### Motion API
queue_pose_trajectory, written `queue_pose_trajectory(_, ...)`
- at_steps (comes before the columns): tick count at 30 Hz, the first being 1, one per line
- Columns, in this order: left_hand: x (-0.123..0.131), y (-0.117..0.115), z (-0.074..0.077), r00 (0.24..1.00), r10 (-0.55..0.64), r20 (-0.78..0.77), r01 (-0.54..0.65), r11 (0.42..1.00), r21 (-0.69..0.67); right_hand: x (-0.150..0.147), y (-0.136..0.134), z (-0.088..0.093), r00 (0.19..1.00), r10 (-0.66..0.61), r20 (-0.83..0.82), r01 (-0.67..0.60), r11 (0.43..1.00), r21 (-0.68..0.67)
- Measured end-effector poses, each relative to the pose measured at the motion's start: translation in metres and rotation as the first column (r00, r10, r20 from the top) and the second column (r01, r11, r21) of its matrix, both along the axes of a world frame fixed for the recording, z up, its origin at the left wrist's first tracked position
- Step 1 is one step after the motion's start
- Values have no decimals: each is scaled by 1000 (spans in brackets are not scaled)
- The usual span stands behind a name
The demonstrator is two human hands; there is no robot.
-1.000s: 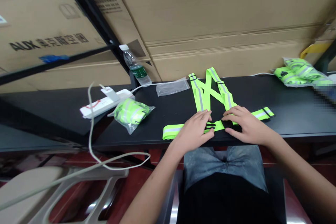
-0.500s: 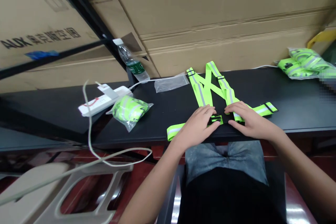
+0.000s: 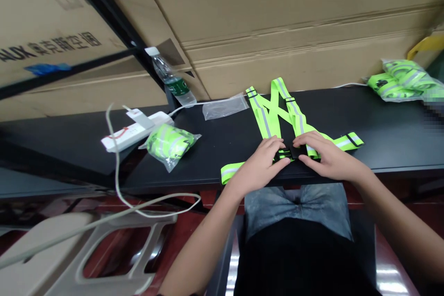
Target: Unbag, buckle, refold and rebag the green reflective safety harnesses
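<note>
A neon-yellow reflective harness (image 3: 263,118) with grey stripes lies spread on the black table (image 3: 208,148), its straps crossing behind my hands. My left hand (image 3: 263,164) is closed around one half of a black plastic buckle (image 3: 284,153) on the waist strap. From the other side, my right hand (image 3: 324,155) grips the dark second buckle half (image 3: 298,151) between thumb and fingers. The two halves meet or nearly meet; whether they are clicked together I cannot tell. The strap's left end loops out beside my left wrist, and its right end lies past my right fingers.
To the left are a bagged harness (image 3: 170,143), a white power strip (image 3: 135,133) with a loose cable, and a water bottle (image 3: 175,81). A clear plastic bag (image 3: 225,107) lies behind. More bagged harnesses (image 3: 402,81) sit far right. Cardboard boxes (image 3: 294,18) line the back.
My right hand has shifted slightly left, bringing its buckle half up to the one in my left hand. The gap between the halves has narrowed. The view has tilted a little.
</note>
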State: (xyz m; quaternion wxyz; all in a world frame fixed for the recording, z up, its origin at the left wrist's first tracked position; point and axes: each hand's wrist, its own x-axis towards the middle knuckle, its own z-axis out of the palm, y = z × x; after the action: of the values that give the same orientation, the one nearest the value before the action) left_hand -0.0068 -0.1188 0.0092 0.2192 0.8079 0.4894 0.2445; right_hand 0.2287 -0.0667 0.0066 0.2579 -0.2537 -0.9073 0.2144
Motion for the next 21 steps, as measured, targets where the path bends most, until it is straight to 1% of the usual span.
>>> queue_pose_trajectory(5, -1, -2, 3, 1000, 13, 18, -13, 1000, -26, 3, 1, 0, 1000, -10, -21, 10, 1000, 4)
queue_pose_trajectory(14, 2, 2, 1, 1000, 10, 6, -10, 1000, -25, -1, 0, 2, 1000, -6, -19, 6, 1000, 1)
queue_pose_trajectory(17, 2, 4, 4, 1000, -18, -12, 18, 999, -46, -1, 1, 3, 1000, -9, -18, 9, 1000, -17)
queue_pose_trajectory(21, 0, 6, 8, 997, -83, -7, 82, 994, -72, 0, 3, 3, 1000, 17, -10, -17, 998, -54)
